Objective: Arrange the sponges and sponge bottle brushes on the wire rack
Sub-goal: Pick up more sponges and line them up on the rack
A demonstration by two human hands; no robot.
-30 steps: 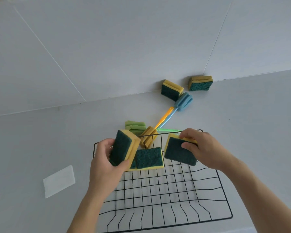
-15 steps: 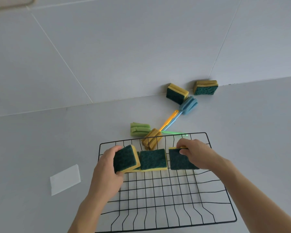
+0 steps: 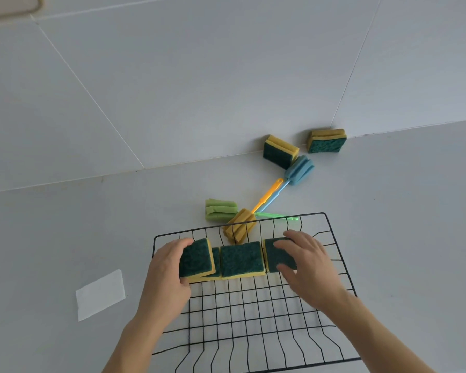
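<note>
— What does the room show?

— A pale tiled wall (image 3: 226,76) meets a grey counter (image 3: 51,238). On the counter sits the black wire rack (image 3: 253,319), with a white paper slip (image 3: 100,294) to its left.

— And the sponges?

— Three lie in a row at the rack's far end. The left hand (image 3: 167,270) grips the left sponge (image 3: 196,259); the middle sponge (image 3: 241,259) lies free; the right hand (image 3: 307,265) rests with spread fingers on the right sponge (image 3: 276,258). Two more sponges (image 3: 279,151) stand against the wall, and green (image 3: 220,210), yellow (image 3: 240,224) and blue (image 3: 299,170) bottle brushes lie beyond the rack.
</note>
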